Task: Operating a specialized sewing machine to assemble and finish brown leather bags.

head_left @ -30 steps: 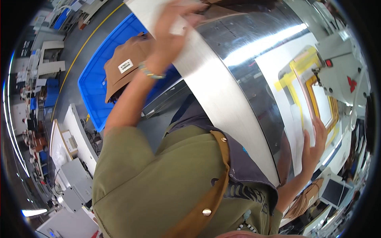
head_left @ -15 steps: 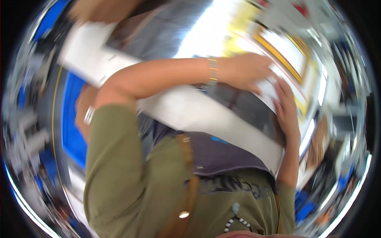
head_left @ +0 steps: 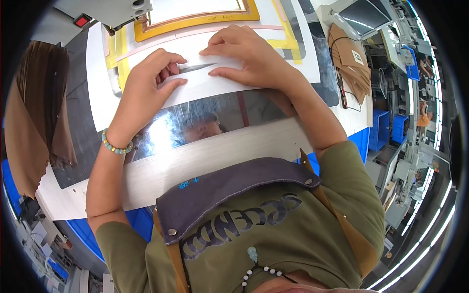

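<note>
My left hand (head_left: pixel 155 78) rests on a white sheet (head_left: pixel 112 103), its fingers curled and its thumb held apart from them. Opposite it, my right hand (head_left: pixel 244 57) has thumb and fingers spread, also over the sheet. A narrow dark grey sliver (head_left: pixel 198 67) lies between both hands, tapering toward the right thumb. Whether it is a thin strip or a slit in the sheet, I cannot tell. Beyond my hands, a yellow-gold frame (head_left: pixel 195 30) with a copper-toned inner border lies on the sheet, near pink strips and yellow tape (head_left: pixel 118 51).
A machine head (head_left: pixel 115 10) with a red button overhangs the upper left. Brown leather-like pieces (head_left: pixel 36 112) drape over the left side. A shiny dark plate (head_left: pixel 229 115) lies under the sheet. To the right are stacked brown pieces (head_left: pixel 349 66), a cord and a screen (head_left: pixel 364 15).
The blurred, turned view has steadied and swung round to face the sheet. My hands, earlier close together with the left arm stretched across, are now on either side of the dark sliver.
</note>
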The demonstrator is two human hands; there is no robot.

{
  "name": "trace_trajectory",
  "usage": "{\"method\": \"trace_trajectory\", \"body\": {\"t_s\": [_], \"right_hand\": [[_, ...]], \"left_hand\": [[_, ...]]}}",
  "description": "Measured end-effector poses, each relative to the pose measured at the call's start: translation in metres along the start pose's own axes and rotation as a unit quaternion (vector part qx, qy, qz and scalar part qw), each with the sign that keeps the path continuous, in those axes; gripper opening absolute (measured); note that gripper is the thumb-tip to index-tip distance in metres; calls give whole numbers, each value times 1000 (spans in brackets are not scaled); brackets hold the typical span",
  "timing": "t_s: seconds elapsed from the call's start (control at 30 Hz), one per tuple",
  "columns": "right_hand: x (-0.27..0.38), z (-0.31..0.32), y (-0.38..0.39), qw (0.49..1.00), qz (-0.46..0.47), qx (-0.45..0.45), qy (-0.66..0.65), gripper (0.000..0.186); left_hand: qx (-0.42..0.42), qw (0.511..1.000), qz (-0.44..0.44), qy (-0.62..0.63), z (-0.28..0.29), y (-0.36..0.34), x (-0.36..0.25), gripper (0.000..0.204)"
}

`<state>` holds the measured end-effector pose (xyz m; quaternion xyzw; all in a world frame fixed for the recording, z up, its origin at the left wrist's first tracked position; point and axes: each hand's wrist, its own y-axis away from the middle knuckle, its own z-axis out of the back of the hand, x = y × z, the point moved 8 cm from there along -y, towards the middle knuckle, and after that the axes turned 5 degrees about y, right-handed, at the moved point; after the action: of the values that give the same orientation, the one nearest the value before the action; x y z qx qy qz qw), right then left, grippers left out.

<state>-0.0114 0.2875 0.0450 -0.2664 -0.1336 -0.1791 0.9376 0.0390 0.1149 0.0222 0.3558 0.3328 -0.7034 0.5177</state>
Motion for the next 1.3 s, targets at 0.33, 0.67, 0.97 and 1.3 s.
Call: {"method": "trace_trajectory", "body": {"t_s": [0.33,0.67,0.97,1.3], "right_hand": [[-9,-18,3,994,-53,91,-29,17],[-15,-3,1,994,-64,33,-79,15],[-111,46,-61,956,-248,11,-158,18],[-101,-54,-103,955,-244,94,-139,14]], "left_hand": [[22,999,-17,-17,-2,0,-3,21],[-2,999,34,31,7,1,0,14],[-50,899,-94,-425,65,6,3,38],[-11,921,-19,-389,39,-2,36,81]]}}
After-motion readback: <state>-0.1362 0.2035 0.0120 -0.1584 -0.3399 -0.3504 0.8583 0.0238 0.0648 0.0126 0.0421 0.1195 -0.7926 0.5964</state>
